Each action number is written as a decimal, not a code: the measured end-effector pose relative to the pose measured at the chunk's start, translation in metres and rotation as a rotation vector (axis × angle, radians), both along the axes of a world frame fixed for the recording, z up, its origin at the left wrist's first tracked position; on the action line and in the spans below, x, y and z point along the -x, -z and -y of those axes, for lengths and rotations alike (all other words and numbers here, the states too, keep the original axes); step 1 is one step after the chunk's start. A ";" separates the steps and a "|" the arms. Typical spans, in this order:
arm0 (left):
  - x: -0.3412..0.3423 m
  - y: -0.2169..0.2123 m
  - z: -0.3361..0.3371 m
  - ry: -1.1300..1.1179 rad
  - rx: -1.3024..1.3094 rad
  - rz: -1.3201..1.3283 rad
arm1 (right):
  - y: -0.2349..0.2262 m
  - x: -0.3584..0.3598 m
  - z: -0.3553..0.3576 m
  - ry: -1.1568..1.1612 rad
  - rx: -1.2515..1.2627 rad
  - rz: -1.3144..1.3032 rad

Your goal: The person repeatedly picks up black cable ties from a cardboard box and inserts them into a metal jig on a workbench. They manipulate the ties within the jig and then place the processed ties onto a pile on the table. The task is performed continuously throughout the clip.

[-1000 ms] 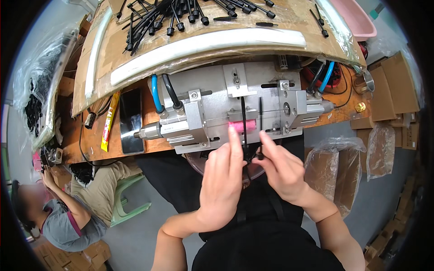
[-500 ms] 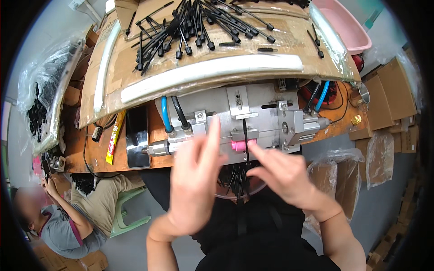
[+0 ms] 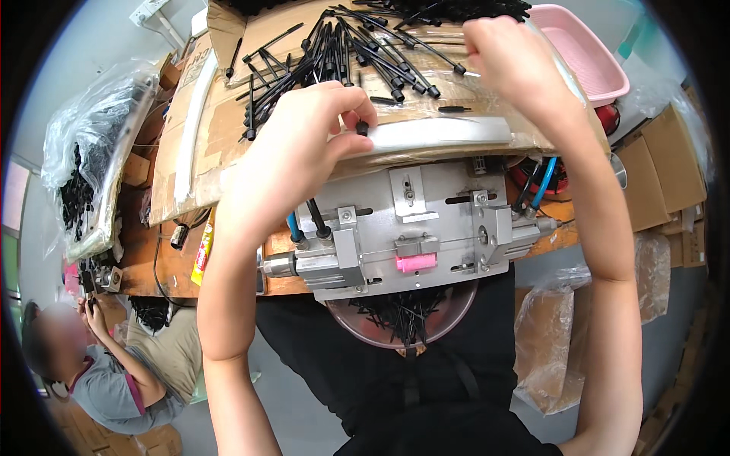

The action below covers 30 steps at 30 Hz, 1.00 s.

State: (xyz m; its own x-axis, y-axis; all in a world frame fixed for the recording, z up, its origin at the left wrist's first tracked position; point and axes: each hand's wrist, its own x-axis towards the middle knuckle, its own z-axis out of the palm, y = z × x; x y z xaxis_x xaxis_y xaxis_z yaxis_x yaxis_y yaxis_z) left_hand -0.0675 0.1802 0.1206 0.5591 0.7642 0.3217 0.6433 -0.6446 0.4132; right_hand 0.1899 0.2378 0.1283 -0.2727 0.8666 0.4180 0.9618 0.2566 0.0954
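My left hand reaches over the front of the cardboard-topped shelf, thumb and fingers closed on a thin black rod with a thick cap. Just beyond it spreads a pile of similar black capped rods. Farther right, my right hand hovers over the board with its fingers curled; whatever they may hold is hidden. Below the shelf edge lies a grey metal fixture with clamp blocks at both sides. A pink roller-like piece sits at its front middle, and no rod lies across it.
A bowl of black rods stands under the fixture's front edge. White foam strips line the shelf board. Blue and black hoses run to the fixture. A pink basket stands far right; another person sits at left.
Both hands have moved up and away from the fixture to the shelf board, the right one far to the right. The rod lying across the pink piece is gone. My left hand now pinches a rod.
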 end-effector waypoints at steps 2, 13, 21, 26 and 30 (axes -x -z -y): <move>0.003 0.001 0.012 -0.044 0.004 0.084 | -0.008 -0.014 -0.006 -0.190 -0.174 0.019; -0.047 0.111 0.181 -0.237 -0.188 -0.040 | -0.006 -0.008 0.081 -0.457 0.150 -1.485; -0.069 0.127 0.177 -0.284 -0.167 -0.251 | 0.026 -0.033 0.118 -0.681 0.188 -1.348; -0.070 0.124 0.175 -0.266 -0.121 -0.229 | 0.051 -0.011 0.175 -0.464 0.153 -1.250; -0.064 0.119 0.179 -0.277 -0.031 -0.202 | 0.099 0.022 0.219 -0.335 0.118 -0.907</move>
State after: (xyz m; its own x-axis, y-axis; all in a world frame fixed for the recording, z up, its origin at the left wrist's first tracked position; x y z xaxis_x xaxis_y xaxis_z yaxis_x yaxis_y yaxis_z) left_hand -0.0036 0.0017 0.0012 0.3863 0.8874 0.2515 0.8625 -0.4442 0.2425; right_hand 0.1676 0.0183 0.0294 -0.1301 0.8523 0.5067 0.5330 0.4910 -0.6891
